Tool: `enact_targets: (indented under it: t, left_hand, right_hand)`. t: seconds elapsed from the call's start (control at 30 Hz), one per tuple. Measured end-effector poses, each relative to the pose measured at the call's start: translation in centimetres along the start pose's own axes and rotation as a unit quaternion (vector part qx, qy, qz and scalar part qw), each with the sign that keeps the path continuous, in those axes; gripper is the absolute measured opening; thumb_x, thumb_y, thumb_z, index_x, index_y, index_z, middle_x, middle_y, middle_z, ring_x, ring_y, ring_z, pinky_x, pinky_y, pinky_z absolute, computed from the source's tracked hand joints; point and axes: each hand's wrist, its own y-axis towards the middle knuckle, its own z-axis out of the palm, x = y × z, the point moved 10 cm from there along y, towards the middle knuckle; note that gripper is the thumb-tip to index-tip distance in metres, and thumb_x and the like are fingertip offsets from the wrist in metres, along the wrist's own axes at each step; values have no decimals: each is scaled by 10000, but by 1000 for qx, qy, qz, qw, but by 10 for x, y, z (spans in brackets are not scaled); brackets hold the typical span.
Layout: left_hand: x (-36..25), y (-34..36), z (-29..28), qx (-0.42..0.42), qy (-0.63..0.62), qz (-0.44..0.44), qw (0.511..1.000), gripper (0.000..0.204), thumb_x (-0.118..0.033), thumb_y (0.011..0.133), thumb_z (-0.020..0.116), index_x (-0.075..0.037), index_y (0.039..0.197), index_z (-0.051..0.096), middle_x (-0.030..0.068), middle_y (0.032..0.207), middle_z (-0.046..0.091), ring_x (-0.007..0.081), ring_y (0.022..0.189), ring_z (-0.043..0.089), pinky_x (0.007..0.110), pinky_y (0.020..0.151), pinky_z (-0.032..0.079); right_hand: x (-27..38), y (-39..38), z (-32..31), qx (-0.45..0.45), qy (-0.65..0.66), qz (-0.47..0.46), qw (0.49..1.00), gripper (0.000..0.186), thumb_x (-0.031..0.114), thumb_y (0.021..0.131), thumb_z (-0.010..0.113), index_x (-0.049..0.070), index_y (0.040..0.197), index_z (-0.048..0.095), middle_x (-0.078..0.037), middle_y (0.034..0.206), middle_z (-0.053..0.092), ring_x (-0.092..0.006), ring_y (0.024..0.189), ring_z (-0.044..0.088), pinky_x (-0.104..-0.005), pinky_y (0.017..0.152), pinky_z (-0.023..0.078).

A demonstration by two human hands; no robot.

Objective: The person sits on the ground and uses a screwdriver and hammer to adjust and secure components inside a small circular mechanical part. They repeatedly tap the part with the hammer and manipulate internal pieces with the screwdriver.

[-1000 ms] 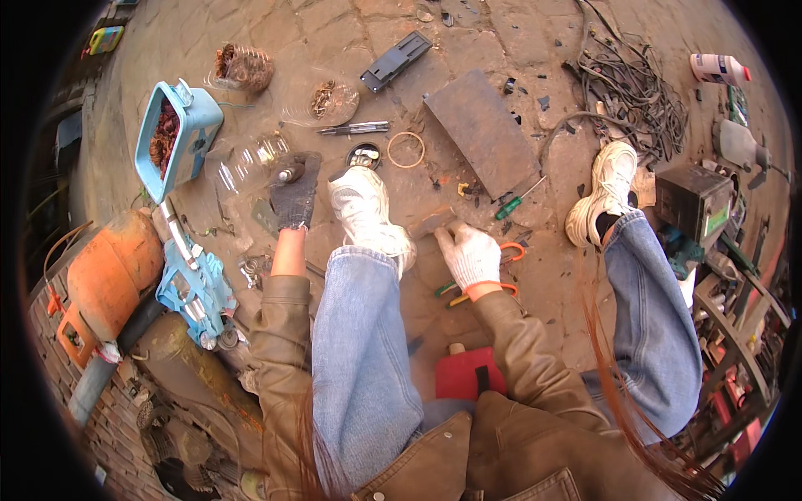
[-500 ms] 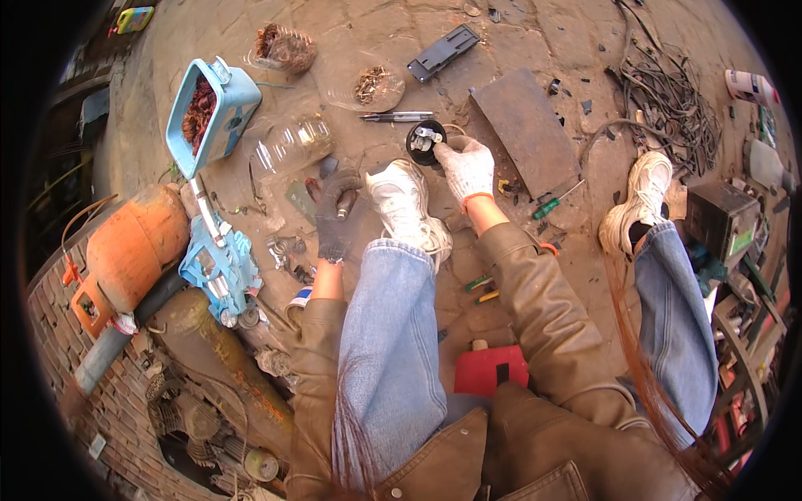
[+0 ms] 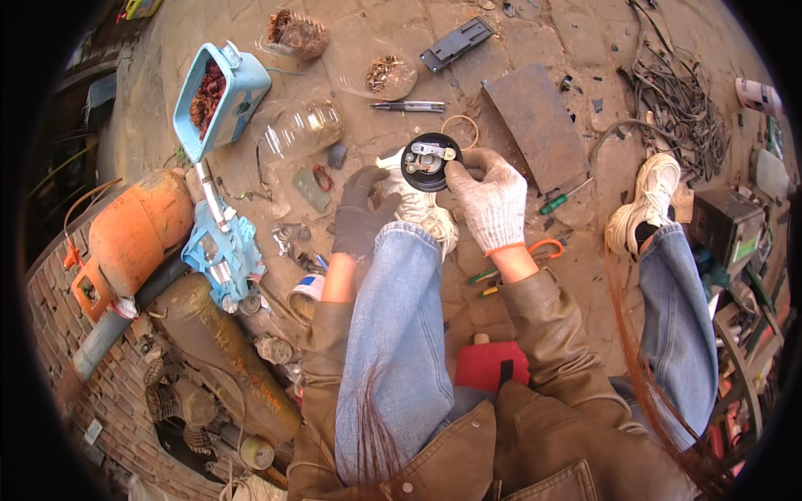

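My right hand [image 3: 494,196], in a white knitted glove, pinches the rim of a round black housing [image 3: 426,179] between thumb and fingers. Its open face is turned up and shows a small metal mechanism [image 3: 432,157] inside. The housing is held above my left shoe [image 3: 415,205]. Left of it, my left hand [image 3: 357,219] wears a dark grey glove. Its thumb and fingers are apart beside the shoe, and I see nothing between them. A tan ring-shaped band [image 3: 462,122] shows just beyond the housing. A dark red loop [image 3: 322,177] lies beyond my left hand.
A blue tub [image 3: 238,104] of reddish scrap, a clear bottle [image 3: 305,129] and a cut plastic dish [image 3: 355,71] stand far left. Beyond the housing lie a pen [image 3: 408,106] and metal plate [image 3: 535,125]. A green screwdriver [image 3: 555,202] and tangled cables [image 3: 681,117] lie right.
My left hand has moved right, toward the housing; the small metal piece seen in it before is no longer visible. My right hand has come nearer and turned the housing's face up.
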Motion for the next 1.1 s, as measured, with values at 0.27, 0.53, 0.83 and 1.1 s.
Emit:
enact_targets:
  t: [0.27, 0.53, 0.83, 1.1]
  left_hand:
    - [-2, -3, -13, -76, -96, 20, 992, 372, -80, 880, 663, -20, 1242, 597, 128, 1207, 618, 210, 1063, 621, 321, 950, 490]
    - [143, -29, 44, -83, 15, -124, 989, 304, -76, 889, 542, 22, 1163, 633, 152, 1129, 641, 237, 949, 632, 317, 821, 508]
    - [191, -112, 68, 63, 56, -173, 981, 325, -77, 892, 553, 19, 1195, 618, 155, 1120, 641, 228, 905, 636, 306, 778, 515]
    - [189, -94, 58, -5, 51, -176, 983, 346, -78, 894, 562, 17, 1224, 605, 157, 1112, 640, 220, 865, 640, 296, 739, 520]
  right_hand:
    - [-12, -4, 10, 19, -15, 3, 1000, 332, 283, 801, 703, 8, 985, 717, -182, 837, 728, -287, 785, 723, -351, 745, 554]
    - [-122, 51, 58, -85, 3, 141, 986, 413, 158, 791, 713, -87, 1112, 626, -158, 872, 707, -139, 662, 656, -281, 592, 537]
    - [-120, 83, 51, 42, -235, 92, 967, 657, 550, 795, 689, -68, 1019, 679, -235, 994, 714, -343, 891, 699, -388, 795, 538]
    - [-105, 112, 72, 68, -192, 19, 979, 463, 366, 834, 667, -62, 1009, 678, -229, 940, 715, -293, 837, 701, -376, 760, 545]
